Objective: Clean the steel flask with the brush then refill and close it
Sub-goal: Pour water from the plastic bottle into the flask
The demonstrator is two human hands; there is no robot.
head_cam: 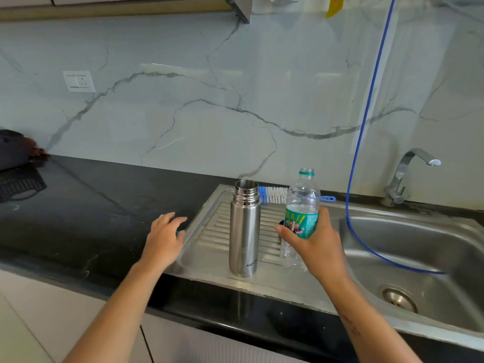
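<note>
While the steel flask (245, 229) stands upright and uncapped on the ribbed drainboard (214, 231), just to the left of the right hand's grip, it waits with its threaded mouth open. That right hand (317, 244) wraps the labelled middle of a clear plastic water bottle (302, 205), thumb toward the flask; the bottle is upright, its cap off, about half full, and I cannot tell whether its base is resting on the drainboard or lifted. Behind the grip, against the wall, lies the blue-and-white bottle brush (273, 194). Farther left of the flask, the left hand (165, 237) hovers low over the edge of the black surface (91, 210), fingers loosely curled over a small green thing that is mostly hidden; whether it is pinched I cannot tell.

Judging by this layout, refilling comes next. The flask's mouth is narrow and nothing steadies the flask, so a fast tilt could slosh water over the rim or the bottle's neck could knock the flask over on the ridges. A soft bottle squeezed hard may also spurt. Right of the grip sit the sink basin (419, 247) and tap (408, 174).
</note>
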